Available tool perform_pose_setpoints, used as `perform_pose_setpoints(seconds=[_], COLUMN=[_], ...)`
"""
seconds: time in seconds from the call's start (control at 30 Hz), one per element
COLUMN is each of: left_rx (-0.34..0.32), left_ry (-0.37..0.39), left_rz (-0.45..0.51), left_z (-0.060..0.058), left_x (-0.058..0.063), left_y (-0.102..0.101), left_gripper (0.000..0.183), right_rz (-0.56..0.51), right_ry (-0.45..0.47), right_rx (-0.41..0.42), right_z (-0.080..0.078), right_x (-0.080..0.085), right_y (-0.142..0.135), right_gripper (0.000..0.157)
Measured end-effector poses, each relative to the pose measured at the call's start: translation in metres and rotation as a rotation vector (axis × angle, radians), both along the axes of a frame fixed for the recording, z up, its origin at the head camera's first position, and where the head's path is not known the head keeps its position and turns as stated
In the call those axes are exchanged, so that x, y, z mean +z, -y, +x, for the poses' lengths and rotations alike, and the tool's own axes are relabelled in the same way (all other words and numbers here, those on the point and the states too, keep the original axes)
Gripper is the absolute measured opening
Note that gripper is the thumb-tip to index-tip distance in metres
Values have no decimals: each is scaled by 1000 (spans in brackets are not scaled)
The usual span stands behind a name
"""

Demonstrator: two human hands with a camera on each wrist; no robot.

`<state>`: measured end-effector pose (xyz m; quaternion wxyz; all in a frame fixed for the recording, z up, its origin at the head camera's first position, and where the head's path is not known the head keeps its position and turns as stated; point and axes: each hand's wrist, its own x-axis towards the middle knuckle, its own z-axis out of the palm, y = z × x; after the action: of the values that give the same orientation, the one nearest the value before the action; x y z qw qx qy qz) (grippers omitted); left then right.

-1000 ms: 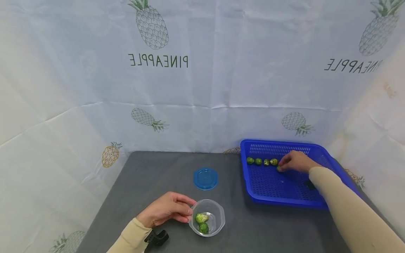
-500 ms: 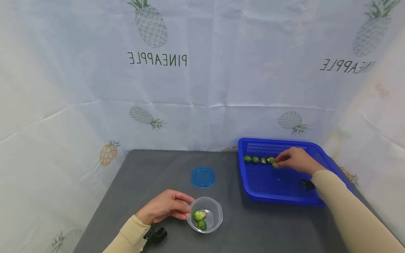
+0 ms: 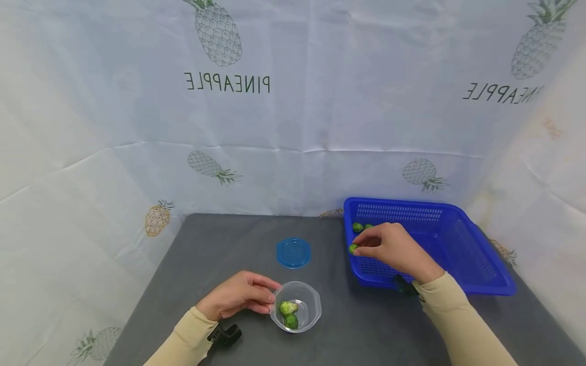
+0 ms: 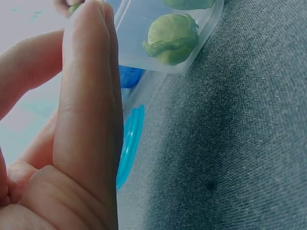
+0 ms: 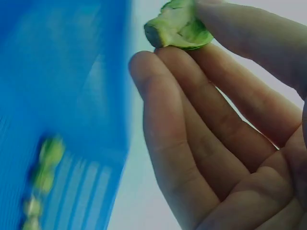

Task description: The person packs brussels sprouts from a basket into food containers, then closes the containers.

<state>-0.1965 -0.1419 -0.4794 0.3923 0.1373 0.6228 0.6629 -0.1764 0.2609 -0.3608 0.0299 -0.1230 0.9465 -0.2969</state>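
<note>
My right hand pinches a Brussels sprout between thumb and fingertips, raised over the left side of the blue basket. The right wrist view shows that sprout's pale cut stem. My left hand grips the left rim of a small clear plastic container standing on the grey table. Two sprouts lie inside it. More sprouts sit in a row at the back left of the basket; my right hand hides part of that row in the head view.
A round blue lid lies on the table behind the container. The basket stands at the back right, its left wall between the sprouts and the lid. White cloth printed with pineapples hangs around the table.
My right hand has lifted a sprout out of the row's right end and carried it left to the basket's left edge. The left hand stays at the container.
</note>
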Motion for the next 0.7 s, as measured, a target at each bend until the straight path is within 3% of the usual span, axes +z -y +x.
perform_pose_setpoints(seconds=[0.2,0.4,0.7], left_rx=[10,10,-2], left_ry=[4,11,15], left_rz=[-10,-19,-8], left_z=[0,-1,-3], left_x=[0,0,0], left_y=[2,1,1], left_gripper=[48,47,48], right_rz=[-102,-164,-126], right_ry=[-8,-6,21], right_rx=[68,137,226], right_z=[5,12,19], right_x=[-8,-31,-51], right_y=[53,98,125], right_gripper=[14,12,11])
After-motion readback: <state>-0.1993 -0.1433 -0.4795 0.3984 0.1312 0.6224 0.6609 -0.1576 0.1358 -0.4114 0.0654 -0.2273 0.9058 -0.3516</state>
